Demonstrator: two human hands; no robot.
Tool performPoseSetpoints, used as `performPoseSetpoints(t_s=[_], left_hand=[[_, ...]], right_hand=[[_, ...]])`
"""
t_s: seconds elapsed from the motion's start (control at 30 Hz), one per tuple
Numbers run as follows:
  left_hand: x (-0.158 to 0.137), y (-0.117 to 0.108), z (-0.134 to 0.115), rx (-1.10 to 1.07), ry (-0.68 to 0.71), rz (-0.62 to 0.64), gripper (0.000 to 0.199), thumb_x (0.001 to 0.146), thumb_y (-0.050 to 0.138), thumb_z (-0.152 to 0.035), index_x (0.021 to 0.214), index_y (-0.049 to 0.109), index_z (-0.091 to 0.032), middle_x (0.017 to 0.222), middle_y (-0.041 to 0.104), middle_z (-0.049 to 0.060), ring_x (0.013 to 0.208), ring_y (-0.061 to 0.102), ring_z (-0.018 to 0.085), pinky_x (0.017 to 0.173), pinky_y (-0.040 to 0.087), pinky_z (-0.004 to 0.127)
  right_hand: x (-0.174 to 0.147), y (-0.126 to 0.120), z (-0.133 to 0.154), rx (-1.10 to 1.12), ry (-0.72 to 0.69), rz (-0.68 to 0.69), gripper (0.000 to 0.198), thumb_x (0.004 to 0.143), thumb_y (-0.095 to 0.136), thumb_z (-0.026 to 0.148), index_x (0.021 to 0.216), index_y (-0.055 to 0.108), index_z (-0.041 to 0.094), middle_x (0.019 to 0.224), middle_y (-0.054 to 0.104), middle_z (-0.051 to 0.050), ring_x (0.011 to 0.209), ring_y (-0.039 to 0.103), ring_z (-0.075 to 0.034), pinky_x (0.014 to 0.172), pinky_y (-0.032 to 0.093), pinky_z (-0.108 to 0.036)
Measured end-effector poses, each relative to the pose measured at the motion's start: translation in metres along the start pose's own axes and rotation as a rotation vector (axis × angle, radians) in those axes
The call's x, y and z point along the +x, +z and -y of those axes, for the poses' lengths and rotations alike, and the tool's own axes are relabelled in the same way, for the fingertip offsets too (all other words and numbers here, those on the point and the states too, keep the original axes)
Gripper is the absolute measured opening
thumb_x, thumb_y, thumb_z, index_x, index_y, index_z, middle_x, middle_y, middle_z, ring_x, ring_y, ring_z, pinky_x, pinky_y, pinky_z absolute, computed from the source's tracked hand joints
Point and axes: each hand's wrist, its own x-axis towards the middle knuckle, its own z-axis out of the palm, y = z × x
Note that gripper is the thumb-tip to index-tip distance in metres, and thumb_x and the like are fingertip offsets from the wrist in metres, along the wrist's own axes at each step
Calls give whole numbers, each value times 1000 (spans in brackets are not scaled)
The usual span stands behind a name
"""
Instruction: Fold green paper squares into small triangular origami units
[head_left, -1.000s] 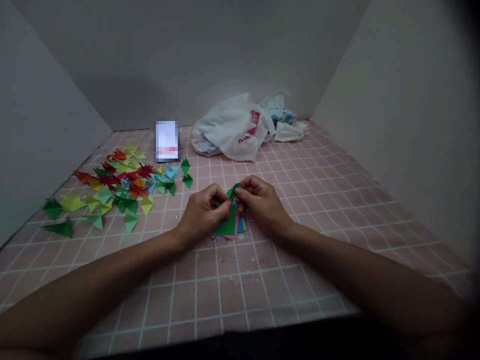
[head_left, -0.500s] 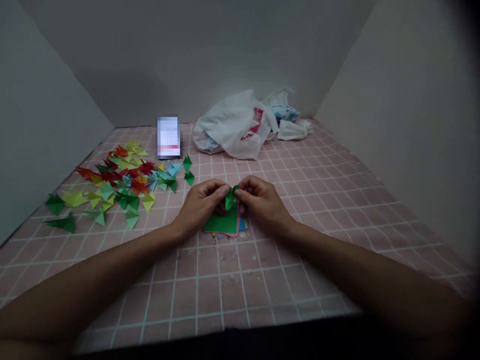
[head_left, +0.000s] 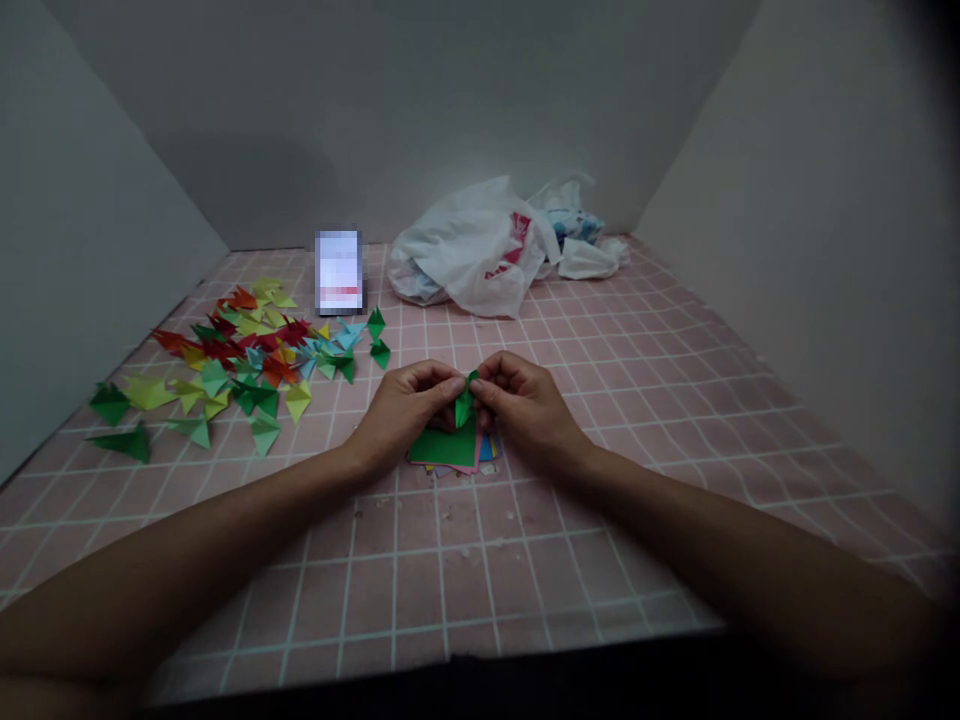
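Between both hands is a small piece of folded green origami paper (head_left: 464, 404), held just above a stack of square paper. My left hand (head_left: 421, 400) pinches its left side between thumb and fingers. On the other side, my right hand (head_left: 523, 398) grips the upper right edge the same way, fingers curled. Beneath them lies the stack of square origami sheets (head_left: 444, 448), green on top, with pink, blue and yellow edges sticking out. The hands partly cover the stack's far side.
Many folded paper cranes (head_left: 255, 365) in several colours spread over the left of the pink checked tablecloth (head_left: 420, 590). A phone with a blurred screen (head_left: 339, 272) stands behind them. White plastic bags (head_left: 472, 250) sit by the back wall. Pale walls close in left and right.
The folded green paper has turned slightly between my fingers, and my left thumb has shifted a little to the right. The grip of both hands on it stays the same.
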Motion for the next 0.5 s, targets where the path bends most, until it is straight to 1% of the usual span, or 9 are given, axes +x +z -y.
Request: performPoseSetpoints(t_s=[0.13, 0.3, 0.43, 0.5], left_hand=[[0, 0, 0, 15, 3, -8, 23, 77, 79, -38, 83, 69, -17, 66, 63, -2, 58, 58, 10, 58, 51, 23], [2, -2, 0, 65, 40, -7, 25, 75, 80, -39, 83, 70, -17, 66, 64, -2, 59, 57, 11, 58, 48, 23], [2, -2, 1, 10, 21, -15, 21, 75, 80, -35, 81, 70, -17, 68, 65, -2, 59, 57, 10, 59, 49, 23], [2, -1, 1, -30, 10, -19, 19, 75, 80, -33, 81, 70, -17, 69, 66, -2, 60, 58, 10, 60, 49, 23]], right_hand=[[-1, 0, 1, -2, 1, -7, 19, 82, 72, 32, 77, 57, 21, 59, 58, 6, 48, 56, -10, 46, 44, -23], [-1, 1, 1, 10, 6, -5, 21, 83, 72, 35, 80, 57, 21, 63, 59, 5, 48, 56, -9, 46, 44, -23], [-2, 1, 1, 11, 6, -5, 18, 88, 66, 36, 84, 58, 21, 67, 61, 4, 50, 56, -9, 48, 47, -24], [-1, 1, 1, 27, 6, 4, 17, 88, 66, 36, 85, 59, 21, 68, 61, 4, 51, 56, -9, 49, 48, -24]])
